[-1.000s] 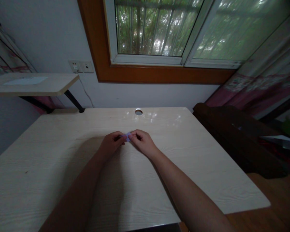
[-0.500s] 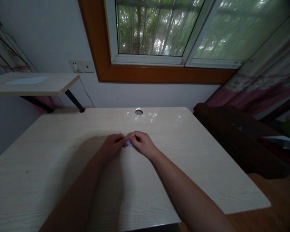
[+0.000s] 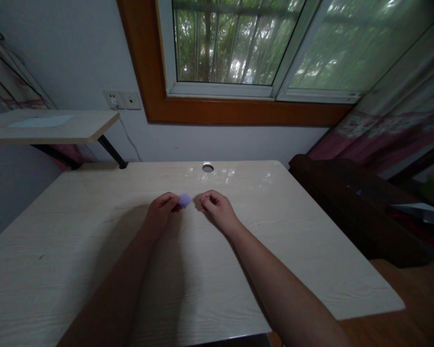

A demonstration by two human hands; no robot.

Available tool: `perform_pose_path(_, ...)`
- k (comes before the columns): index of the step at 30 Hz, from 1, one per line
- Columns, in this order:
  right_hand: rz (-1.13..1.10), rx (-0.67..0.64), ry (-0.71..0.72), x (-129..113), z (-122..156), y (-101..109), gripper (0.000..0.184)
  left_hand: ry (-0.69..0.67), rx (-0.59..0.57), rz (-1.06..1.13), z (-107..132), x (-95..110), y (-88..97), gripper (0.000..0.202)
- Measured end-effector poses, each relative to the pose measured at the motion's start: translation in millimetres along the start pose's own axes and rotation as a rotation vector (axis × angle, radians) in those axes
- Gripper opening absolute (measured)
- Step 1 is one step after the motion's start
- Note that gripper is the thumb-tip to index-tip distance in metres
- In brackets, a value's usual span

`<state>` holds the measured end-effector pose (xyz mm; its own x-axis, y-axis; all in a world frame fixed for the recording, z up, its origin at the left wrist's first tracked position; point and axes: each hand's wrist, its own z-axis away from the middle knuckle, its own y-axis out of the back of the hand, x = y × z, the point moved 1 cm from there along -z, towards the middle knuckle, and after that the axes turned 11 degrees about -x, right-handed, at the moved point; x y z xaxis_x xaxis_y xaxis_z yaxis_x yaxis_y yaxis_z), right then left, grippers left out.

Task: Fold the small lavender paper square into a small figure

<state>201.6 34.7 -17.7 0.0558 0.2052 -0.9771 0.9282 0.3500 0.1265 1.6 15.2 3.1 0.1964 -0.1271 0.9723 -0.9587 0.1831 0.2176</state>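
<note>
A small piece of pale purple paper [image 3: 185, 200] sits near the middle of our view, over a light wood-grain tabletop [image 3: 292, 250]. What we can see of it is flat and roughly square, turned so that one corner points to 3 o'clock, like a little diamond. Its colour is an even, soft lavender, cooler and stronger than the cream surface behind it. Its edges look fairly straight; any folds or layers are too small for us to make out, and we cannot tell whether it touches the tabletop.

At the paper's 9 o'clock, our left hand [image 3: 162, 206] grasps it, thumb and fingers pinching and covering that end. At its 3 o'clock, across a narrow gap, our right hand [image 3: 217, 208] is loosely curled, thumb near the bent fingers; we cannot tell whether the tips meet or hold anything.

From the paper, a round hole [image 3: 207, 167] in the tabletop lies towards 1 o'clock, and a raised shelf [image 3: 94, 126] stands well apart towards 10 o'clock.
</note>
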Motion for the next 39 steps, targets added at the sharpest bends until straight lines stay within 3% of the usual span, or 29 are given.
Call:
perform_pose_path(4, 0.037, -0.055, -0.009, -4.0, 0.4, -3.3, 0.022, -0.009, -0.08, -0.075, -1.6, -0.9, -4.0, 0.026)
perform_pose_path(9, 0.235, -0.188, -0.038, -5.6, 2.0, -6.8, 0.024, -0.07, -0.139, -0.294, -2.6, -5.3, -8.8, 0.028)
perform_pose_path(14, 0.337, -0.208, -0.032, -4.5, 2.5, -4.5, 0.022, -0.101, -0.154, -0.39, -2.9, -9.4, -9.2, 0.025)
perform_pose_path(24, 0.153, -0.17, -0.044, -0.4, 1.7, -3.7, 0.02, -0.037, -0.153, -0.298, -1.2, -6.0, -8.4, 0.028)
perform_pose_path(32, -0.118, 0.025, -0.063, 0.6, -3.0, -0.6, 0.019, 0.012, -0.124, -0.156, -1.2, -6.4, -5.9, 0.028)
perform_pose_path(39, 0.067, -0.107, -0.058, 0.5, -1.3, -3.3, 0.028, 0.012, -0.148, -0.188, -2.0, -6.8, -7.4, 0.03)
